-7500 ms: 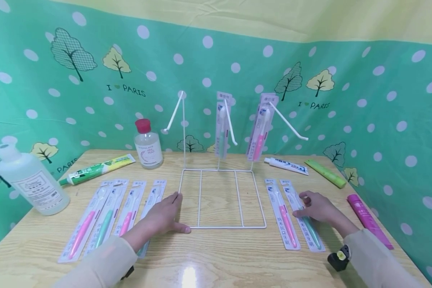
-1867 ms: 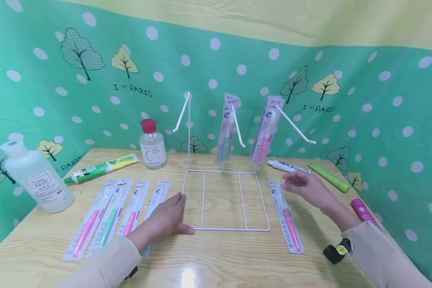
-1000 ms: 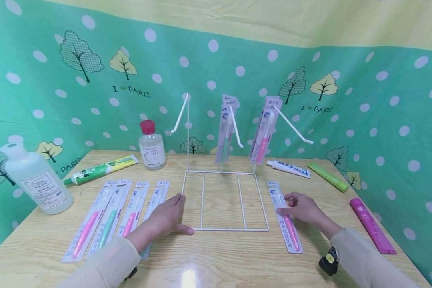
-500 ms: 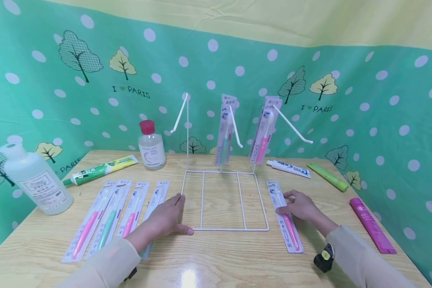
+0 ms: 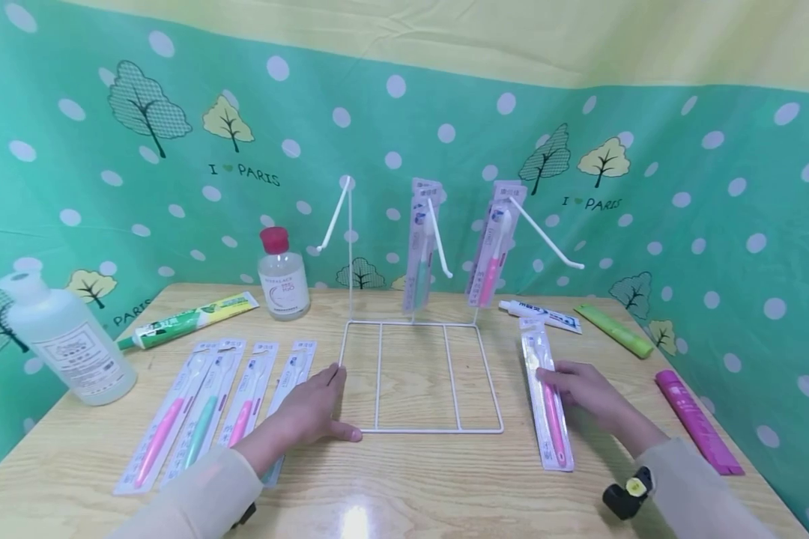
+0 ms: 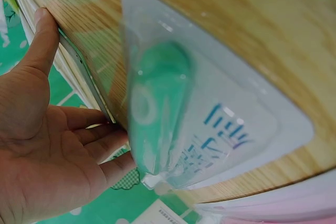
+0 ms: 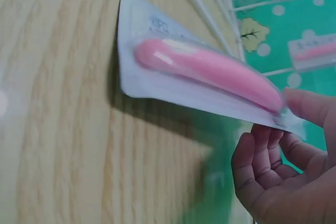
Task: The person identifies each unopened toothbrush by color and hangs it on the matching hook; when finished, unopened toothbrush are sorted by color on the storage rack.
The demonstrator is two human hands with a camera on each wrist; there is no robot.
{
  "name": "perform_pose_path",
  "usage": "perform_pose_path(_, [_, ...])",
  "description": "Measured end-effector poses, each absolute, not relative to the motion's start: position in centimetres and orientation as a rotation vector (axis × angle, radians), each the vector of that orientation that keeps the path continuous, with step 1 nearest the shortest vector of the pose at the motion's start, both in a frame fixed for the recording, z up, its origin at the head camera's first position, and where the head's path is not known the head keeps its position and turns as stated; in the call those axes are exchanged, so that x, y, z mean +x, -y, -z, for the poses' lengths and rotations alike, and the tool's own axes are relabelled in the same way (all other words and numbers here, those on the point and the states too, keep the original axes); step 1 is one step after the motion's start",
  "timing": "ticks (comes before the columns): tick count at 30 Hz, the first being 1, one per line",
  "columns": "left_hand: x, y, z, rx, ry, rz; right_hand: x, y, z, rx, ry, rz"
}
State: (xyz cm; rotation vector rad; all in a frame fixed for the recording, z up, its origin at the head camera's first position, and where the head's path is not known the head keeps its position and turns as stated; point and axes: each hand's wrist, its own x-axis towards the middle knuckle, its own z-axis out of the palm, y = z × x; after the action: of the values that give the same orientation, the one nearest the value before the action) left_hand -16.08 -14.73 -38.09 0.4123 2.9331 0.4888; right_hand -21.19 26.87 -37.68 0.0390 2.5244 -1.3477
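Note:
My right hand [image 5: 589, 393] pinches a packaged pink toothbrush [image 5: 551, 408] between thumb and fingers at the right of the rack. In the right wrist view, the thumb lies on the plastic front of the packaged pink toothbrush [image 7: 210, 72], the fingers behind its card; a shadow falls on the table beneath. My left hand [image 5: 308, 408] rests at the front left corner of the white wire rack [image 5: 431, 430], thumb on the front bar, fingers along the side bar. A packaged green toothbrush [image 6: 163, 93] lies by that wrist. Packaged toothbrushes hang on the middle hook [image 5: 440, 239] and right hook [image 5: 546, 236].
The left hook [image 5: 333, 213] bears nothing. Packaged toothbrushes [image 5: 165, 427] lie left of the rack. A pump-less white bottle [image 5: 74, 344], a red-capped bottle [image 5: 283, 281] and a green-yellow toothpaste tube [image 5: 195, 318] stand or lie behind. Blue-white [image 5: 542, 316], green [image 5: 613, 331] and magenta tubes [image 5: 697, 423] lie right.
The packaged green toothbrush at right has gone from the table, and the middle hook bears one more. My right hand has since gripped the packaged pink toothbrush and raised it. The left hand stays put.

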Motion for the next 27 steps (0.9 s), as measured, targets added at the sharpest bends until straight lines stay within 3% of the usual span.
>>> perform_pose_path(15, [-16.0, 14.6, 38.0, 0.437, -2.942, -0.472, -18.1, -29.2, 33.7, -0.188, -2.372, 1.711])
perform_pose_path(27, [-16.2, 14.6, 38.2, 0.437, -2.945, -0.464, -16.3, -29.2, 29.9, -0.755, -2.04, 2.025])
